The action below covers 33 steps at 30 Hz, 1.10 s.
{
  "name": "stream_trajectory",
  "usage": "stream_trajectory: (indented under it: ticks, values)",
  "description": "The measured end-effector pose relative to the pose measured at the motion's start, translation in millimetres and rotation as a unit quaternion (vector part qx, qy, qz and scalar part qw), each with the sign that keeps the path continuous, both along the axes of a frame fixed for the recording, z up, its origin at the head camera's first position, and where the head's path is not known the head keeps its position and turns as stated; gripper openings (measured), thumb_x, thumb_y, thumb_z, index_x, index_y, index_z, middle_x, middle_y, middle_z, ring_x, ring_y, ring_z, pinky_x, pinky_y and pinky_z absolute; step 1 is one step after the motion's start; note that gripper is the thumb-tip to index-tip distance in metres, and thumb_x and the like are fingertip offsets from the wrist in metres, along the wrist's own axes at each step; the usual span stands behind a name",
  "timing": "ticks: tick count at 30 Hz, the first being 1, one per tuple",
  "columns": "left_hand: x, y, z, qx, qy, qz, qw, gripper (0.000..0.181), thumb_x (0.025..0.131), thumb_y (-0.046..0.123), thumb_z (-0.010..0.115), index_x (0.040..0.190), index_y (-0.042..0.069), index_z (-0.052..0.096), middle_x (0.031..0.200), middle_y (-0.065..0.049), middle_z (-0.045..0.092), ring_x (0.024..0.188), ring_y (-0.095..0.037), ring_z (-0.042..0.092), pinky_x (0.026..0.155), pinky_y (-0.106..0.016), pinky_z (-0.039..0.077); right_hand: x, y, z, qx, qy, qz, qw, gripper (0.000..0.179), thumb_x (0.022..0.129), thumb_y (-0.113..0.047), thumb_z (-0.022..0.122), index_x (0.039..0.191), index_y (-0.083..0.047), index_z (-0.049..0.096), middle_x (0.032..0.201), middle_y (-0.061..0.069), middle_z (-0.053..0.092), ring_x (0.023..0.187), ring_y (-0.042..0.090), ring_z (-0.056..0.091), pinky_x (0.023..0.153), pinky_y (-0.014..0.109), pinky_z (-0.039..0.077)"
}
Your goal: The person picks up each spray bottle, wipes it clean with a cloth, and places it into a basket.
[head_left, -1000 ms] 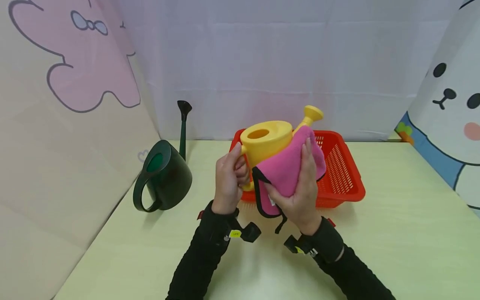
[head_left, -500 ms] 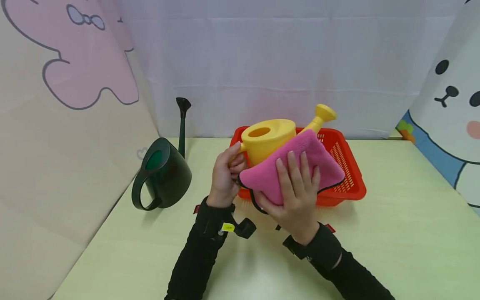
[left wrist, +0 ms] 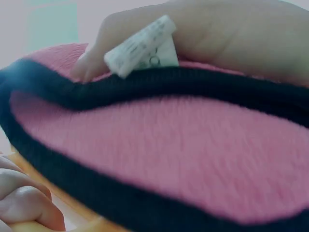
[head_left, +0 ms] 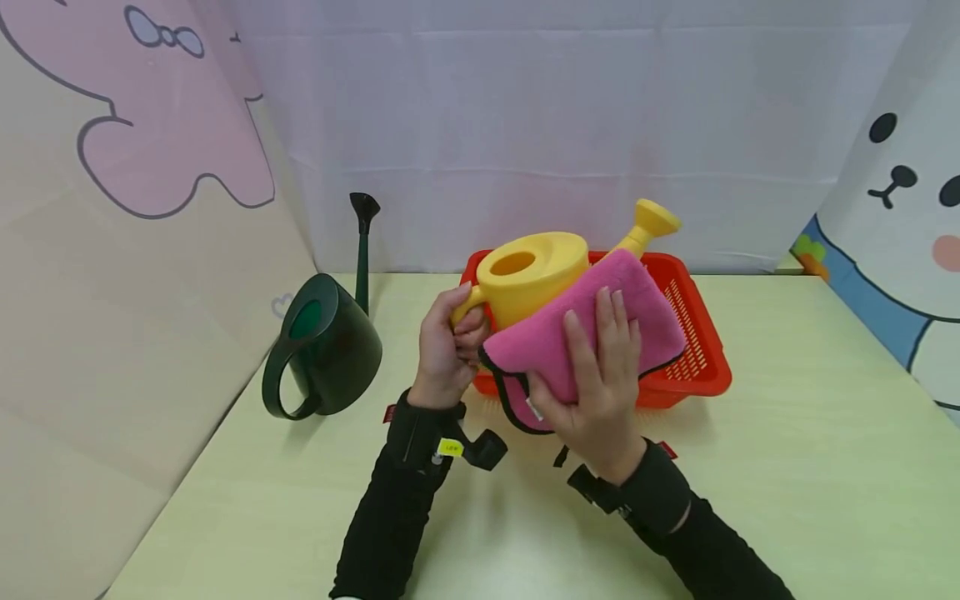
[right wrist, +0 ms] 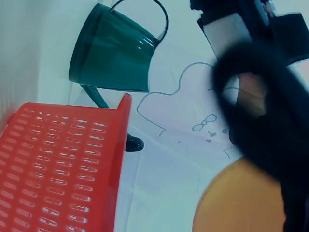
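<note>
Partly hidden | yellow can (head_left: pixel 549 272): behind pink cloth (head_left: pixel 550 342) | cloth: behind right hand (head_left: pixel 602 396)

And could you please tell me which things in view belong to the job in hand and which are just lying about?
In the job:
yellow watering can, left hand gripping its handle
pink cloth, right hand holding it against the can

Probably just lying about:
dark green watering can
red basket, behind the cloth
</note>
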<state>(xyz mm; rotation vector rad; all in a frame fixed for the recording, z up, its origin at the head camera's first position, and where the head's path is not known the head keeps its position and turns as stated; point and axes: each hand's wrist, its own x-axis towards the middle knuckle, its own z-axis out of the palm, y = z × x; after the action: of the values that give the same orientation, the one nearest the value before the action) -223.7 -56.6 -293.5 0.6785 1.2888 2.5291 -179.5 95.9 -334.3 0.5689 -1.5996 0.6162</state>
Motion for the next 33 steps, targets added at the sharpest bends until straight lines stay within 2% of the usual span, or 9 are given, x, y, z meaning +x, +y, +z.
stream_trajectory:
  ticks: [4, 7, 11, 15, 19, 23, 26, 30, 33]
  values:
    - [-1.5, -0.9, 0.3, -0.001, 0.008, -0.017, 0.9998, 0.047, 0.094, 0.022, 0.019, 0.048, 0.021, 0.03, 0.042, 0.011, 0.025, 0.033, -0.004, 0.021, 0.038, -0.025, 0.005, -1.0, 5, 5.9, -0.053, -0.06, 0.063, 0.9948, 0.072, 0.086, -0.043, 0.056, 0.139, -0.002, 0.031, 0.139, 0.016, 0.039, 0.128, 0.03, 0.038, 0.108, 0.033, 0.032]
    - [-2.4, -2.2, 0.7, 0.008, 0.009, -0.031, 0.9994, 0.047, 0.094, 0.023, 0.018, 0.049, 0.019, 0.028, 0.042, 0.007, 0.021, 0.033, -0.008, 0.017, 0.039, -0.027, 0.004, -1.5, 10, 8.8, -0.079, -0.096, 0.095, 0.9876, 0.075, 0.086, -0.045, 0.055, 0.138, 0.003, 0.029, 0.137, 0.02, 0.038, 0.124, 0.03, 0.039, 0.102, 0.026, 0.039]
    - [-2.6, -3.5, 1.6, 0.017, 0.009, -0.034, 0.9992, 0.046, 0.094, 0.023, 0.016, 0.05, 0.018, 0.026, 0.043, 0.005, 0.019, 0.034, -0.01, 0.015, 0.038, -0.027, 0.004, -2.4, 13, 8.7, -0.092, -0.106, 0.085, 0.9864, 0.07, 0.086, -0.049, 0.052, 0.132, 0.003, 0.038, 0.141, 0.019, 0.035, 0.129, 0.032, 0.034, 0.105, 0.03, 0.037]
    - [-2.4, -5.1, 2.2, 0.027, 0.003, -0.034, 0.999, 0.045, 0.094, 0.023, 0.015, 0.05, 0.017, 0.025, 0.043, 0.005, 0.018, 0.033, -0.01, 0.015, 0.038, -0.027, 0.003, -2.7, 14, 9.0, -0.092, -0.107, 0.07, 0.9875, 0.069, 0.082, -0.055, 0.055, 0.133, -0.011, 0.046, 0.145, 0.018, 0.029, 0.135, 0.036, 0.022, 0.11, 0.044, 0.026]
    - [-1.8, -7.0, 2.6, 0.034, -0.002, -0.034, 0.9988, 0.046, 0.095, 0.024, 0.016, 0.05, 0.017, 0.026, 0.043, 0.006, 0.019, 0.033, -0.009, 0.017, 0.039, -0.026, 0.004, -1.4, 13, 8.8, -0.08, -0.13, 0.102, 0.983, 0.082, 0.073, -0.061, 0.062, 0.14, -0.02, 0.037, 0.147, 0.023, 0.015, 0.137, 0.037, 0.015, 0.109, 0.042, 0.03]
    - [-0.3, -7.2, 2.3, 0.041, 0.004, -0.043, 0.9982, 0.046, 0.095, 0.024, 0.015, 0.051, 0.017, 0.027, 0.044, 0.005, 0.019, 0.034, -0.009, 0.016, 0.038, -0.026, 0.003, 0.0, 9, 7.5, -0.076, -0.135, 0.121, 0.9805, 0.098, 0.069, -0.058, 0.069, 0.143, -0.013, 0.023, 0.147, 0.025, 0.011, 0.136, 0.037, 0.018, 0.107, 0.039, 0.035]
    - [0.4, -5.6, 1.9, 0.043, 0.008, -0.043, 0.9981, 0.045, 0.095, 0.023, 0.015, 0.051, 0.017, 0.026, 0.045, 0.005, 0.018, 0.035, -0.009, 0.014, 0.038, -0.026, 0.003, 2.1, 5, 5.9, -0.079, -0.118, 0.102, 0.9847, 0.098, 0.071, -0.053, 0.069, 0.143, -0.008, 0.02, 0.148, 0.02, 0.015, 0.135, 0.036, 0.021, 0.107, 0.041, 0.033]
    - [0.5, -2.8, 1.9, 0.053, 0.013, -0.043, 0.9975, 0.043, 0.095, 0.02, 0.015, 0.053, 0.016, 0.024, 0.046, 0.006, 0.017, 0.036, -0.007, 0.014, 0.038, -0.023, 0.002, 5.0, -1, 1.5, -0.046, -0.073, 0.029, 0.9959, 0.086, 0.076, -0.05, 0.064, 0.14, -0.004, 0.029, 0.148, 0.014, 0.026, 0.134, 0.034, 0.028, 0.108, 0.046, 0.03]
    - [-0.1, -1.9, 1.8, 0.064, 0.014, -0.051, 0.9965, 0.043, 0.096, 0.019, 0.014, 0.054, 0.015, 0.022, 0.046, 0.006, 0.017, 0.036, -0.005, 0.013, 0.038, -0.023, 0.002, 5.3, -4, -1.3, -0.007, -0.036, -0.026, 0.999, 0.076, 0.079, -0.048, 0.06, 0.137, -0.004, 0.036, 0.146, 0.013, 0.033, 0.132, 0.036, 0.032, 0.108, 0.051, 0.027]
